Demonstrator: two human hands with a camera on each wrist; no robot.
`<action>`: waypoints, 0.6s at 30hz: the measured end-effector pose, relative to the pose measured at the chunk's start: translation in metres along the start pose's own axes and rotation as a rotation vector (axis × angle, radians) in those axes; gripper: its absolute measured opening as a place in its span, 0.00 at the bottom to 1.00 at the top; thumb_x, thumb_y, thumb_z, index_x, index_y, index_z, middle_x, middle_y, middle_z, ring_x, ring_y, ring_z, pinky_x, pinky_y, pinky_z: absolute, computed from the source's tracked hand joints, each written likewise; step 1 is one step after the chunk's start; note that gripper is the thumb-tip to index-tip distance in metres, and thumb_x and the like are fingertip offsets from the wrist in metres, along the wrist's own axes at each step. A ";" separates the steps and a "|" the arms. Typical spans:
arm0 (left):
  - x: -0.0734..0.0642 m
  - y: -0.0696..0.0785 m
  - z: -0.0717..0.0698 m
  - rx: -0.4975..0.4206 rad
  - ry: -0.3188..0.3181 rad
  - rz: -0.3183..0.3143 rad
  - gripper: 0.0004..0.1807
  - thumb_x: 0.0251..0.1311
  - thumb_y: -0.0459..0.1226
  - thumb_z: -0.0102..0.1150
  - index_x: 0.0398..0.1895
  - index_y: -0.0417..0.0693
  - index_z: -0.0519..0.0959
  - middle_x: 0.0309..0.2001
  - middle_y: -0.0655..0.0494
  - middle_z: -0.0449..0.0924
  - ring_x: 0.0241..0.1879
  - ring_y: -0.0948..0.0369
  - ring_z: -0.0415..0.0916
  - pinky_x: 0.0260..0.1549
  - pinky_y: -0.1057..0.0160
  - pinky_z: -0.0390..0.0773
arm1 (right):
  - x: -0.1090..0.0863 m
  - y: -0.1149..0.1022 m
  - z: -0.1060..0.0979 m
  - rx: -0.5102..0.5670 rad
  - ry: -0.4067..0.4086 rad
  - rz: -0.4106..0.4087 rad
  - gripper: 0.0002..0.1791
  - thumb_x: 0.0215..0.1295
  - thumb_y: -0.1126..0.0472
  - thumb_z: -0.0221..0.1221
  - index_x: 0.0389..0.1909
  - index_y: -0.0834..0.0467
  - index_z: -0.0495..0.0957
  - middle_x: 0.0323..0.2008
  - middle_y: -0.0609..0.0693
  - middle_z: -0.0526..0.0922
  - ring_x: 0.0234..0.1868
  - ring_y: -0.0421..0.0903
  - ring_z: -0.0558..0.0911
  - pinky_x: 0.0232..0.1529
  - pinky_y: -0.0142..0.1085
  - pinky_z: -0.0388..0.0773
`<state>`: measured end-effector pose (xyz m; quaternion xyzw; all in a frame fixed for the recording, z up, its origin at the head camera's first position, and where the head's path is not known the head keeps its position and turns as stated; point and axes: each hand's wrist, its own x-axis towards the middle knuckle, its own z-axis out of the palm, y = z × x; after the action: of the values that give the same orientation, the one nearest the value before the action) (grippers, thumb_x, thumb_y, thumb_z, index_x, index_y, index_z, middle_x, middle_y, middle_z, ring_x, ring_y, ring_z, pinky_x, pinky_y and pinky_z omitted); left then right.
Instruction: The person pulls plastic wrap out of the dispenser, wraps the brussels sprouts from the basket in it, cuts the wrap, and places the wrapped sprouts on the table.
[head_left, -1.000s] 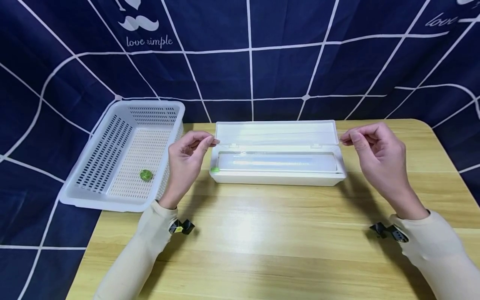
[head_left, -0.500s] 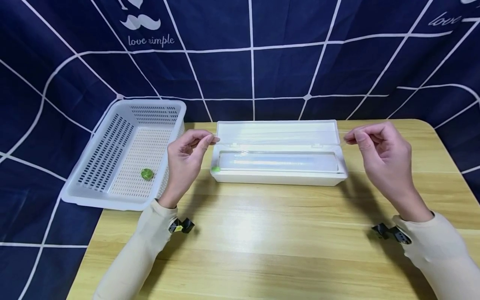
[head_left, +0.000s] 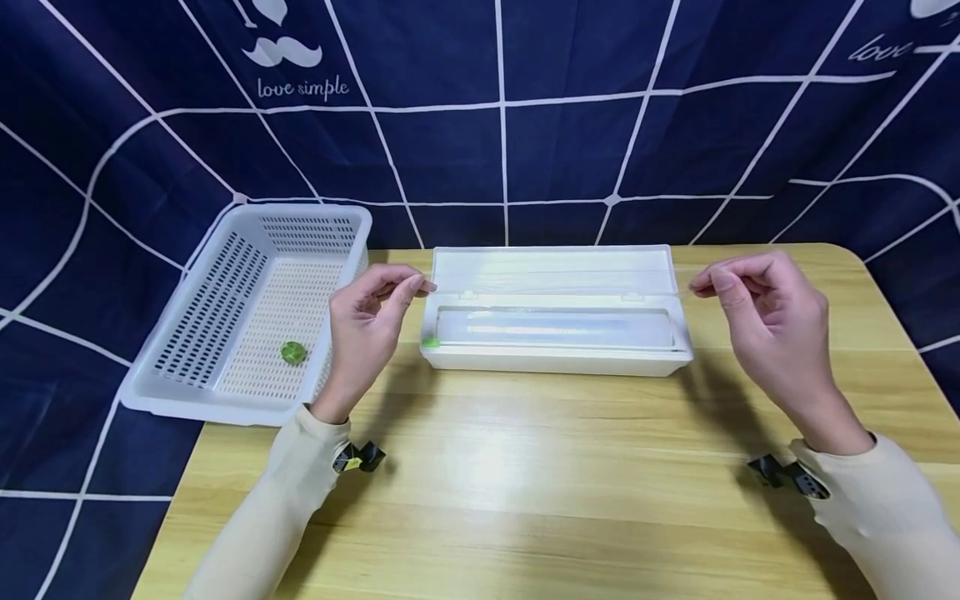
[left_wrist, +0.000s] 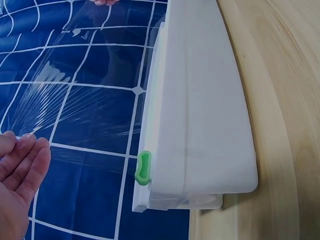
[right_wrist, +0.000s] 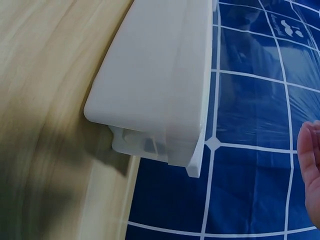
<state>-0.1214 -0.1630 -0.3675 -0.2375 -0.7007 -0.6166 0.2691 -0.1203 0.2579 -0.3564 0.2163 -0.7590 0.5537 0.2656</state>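
Note:
A white cling film dispenser box (head_left: 555,362) lies lengthwise on the table, its lid (head_left: 555,260) tipped back. Inside, the film roll shows through a long opening. Clear cling film (left_wrist: 52,95) is stretched above the box between the two hands, with creases fanning out from the left fingertips in the left wrist view. My left hand (head_left: 369,337) pinches one corner just off the box's left end. Past the right end, my right hand (head_left: 780,333) pinches the other corner. A green slide cutter (left_wrist: 143,168) sits at the left end of the box's edge.
A white perforated basket (head_left: 210,407) stands at the table's left, holding a small round green vegetable (head_left: 293,352). Dark blue cloth (head_left: 570,158) with white lines hangs behind the wooden table (head_left: 525,500).
My right hand has shifted a little to the right, widening the gap between the hands. My left hand has stayed almost in place. Both hands still hold the cling film.

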 end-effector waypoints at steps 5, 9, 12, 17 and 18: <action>0.002 0.002 -0.002 0.007 -0.001 0.006 0.02 0.71 0.18 0.61 0.41 0.24 0.83 0.38 0.38 0.89 0.40 0.55 0.89 0.46 0.55 0.89 | 0.002 -0.002 0.001 -0.007 0.010 -0.013 0.08 0.77 0.79 0.57 0.45 0.85 0.74 0.40 0.53 0.91 0.42 0.43 0.88 0.50 0.29 0.83; 0.003 0.003 -0.003 0.005 -0.001 0.007 0.02 0.71 0.18 0.61 0.41 0.24 0.83 0.38 0.38 0.88 0.40 0.55 0.89 0.47 0.56 0.88 | 0.004 -0.005 0.002 -0.022 0.017 -0.016 0.08 0.77 0.78 0.57 0.46 0.84 0.74 0.40 0.52 0.91 0.42 0.43 0.88 0.51 0.29 0.83; 0.005 0.003 -0.003 0.002 0.000 0.012 0.02 0.71 0.18 0.61 0.41 0.24 0.83 0.38 0.39 0.89 0.40 0.55 0.88 0.47 0.55 0.88 | 0.005 -0.006 0.003 0.014 0.026 -0.021 0.08 0.77 0.78 0.57 0.46 0.85 0.74 0.40 0.54 0.91 0.42 0.44 0.88 0.52 0.30 0.83; 0.005 0.005 -0.003 -0.002 0.001 0.021 0.03 0.71 0.17 0.61 0.41 0.23 0.83 0.38 0.42 0.89 0.40 0.52 0.88 0.48 0.55 0.88 | 0.005 -0.009 0.005 0.111 0.047 -0.020 0.08 0.76 0.79 0.58 0.45 0.85 0.74 0.39 0.56 0.91 0.41 0.45 0.89 0.52 0.30 0.83; 0.005 0.006 -0.003 -0.003 0.001 0.023 0.03 0.71 0.17 0.61 0.41 0.23 0.83 0.39 0.42 0.89 0.40 0.52 0.88 0.48 0.55 0.88 | 0.005 -0.010 0.005 0.123 0.050 -0.019 0.08 0.76 0.79 0.58 0.45 0.85 0.74 0.39 0.56 0.91 0.41 0.45 0.89 0.52 0.30 0.83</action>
<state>-0.1212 -0.1653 -0.3595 -0.2459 -0.6968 -0.6146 0.2761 -0.1190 0.2501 -0.3470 0.2256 -0.7145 0.6020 0.2759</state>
